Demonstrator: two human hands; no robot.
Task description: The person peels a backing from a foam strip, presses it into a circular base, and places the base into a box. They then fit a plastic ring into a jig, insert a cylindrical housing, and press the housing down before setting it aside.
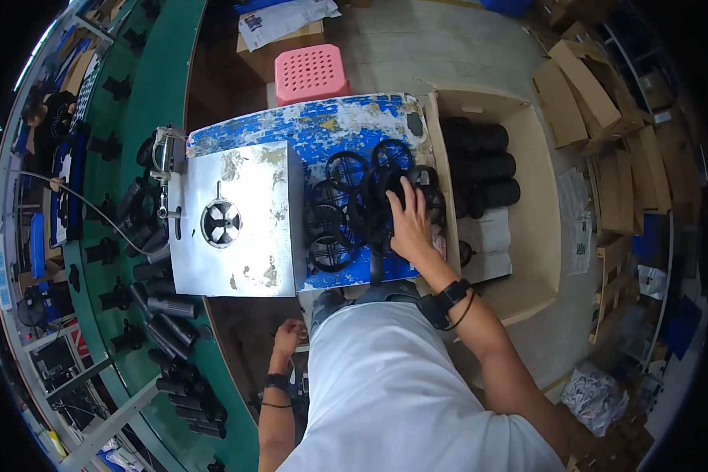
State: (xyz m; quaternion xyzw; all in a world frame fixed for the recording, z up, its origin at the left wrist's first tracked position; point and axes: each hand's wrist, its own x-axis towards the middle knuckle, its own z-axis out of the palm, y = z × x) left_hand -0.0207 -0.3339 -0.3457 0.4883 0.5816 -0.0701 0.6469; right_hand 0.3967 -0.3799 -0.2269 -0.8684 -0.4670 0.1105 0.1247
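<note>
My right hand [411, 226] reaches over a pile of black plastic rings with spoked insides [344, 171]. Its fingers are stretched and apart, with the tips against a ring at the pile's right side; no firm grip shows. The pile lies on a worn blue tabletop [322, 118]. My left hand [289, 335] is low beside my body, below the front edge of a metal box. Its fingers are curled together, and whatever may be in them is hidden. The silver box [252, 173] has a round opening with a pale spoked fixture [221, 223] on its top.
Right of the table stands an open cardboard box [539, 236] with black cylinders [480, 165]. A green bench [94, 189] with several black parts runs along the left. A metal clamp [165, 157] sits by the silver box; a pink stool [311, 72] stands beyond the table.
</note>
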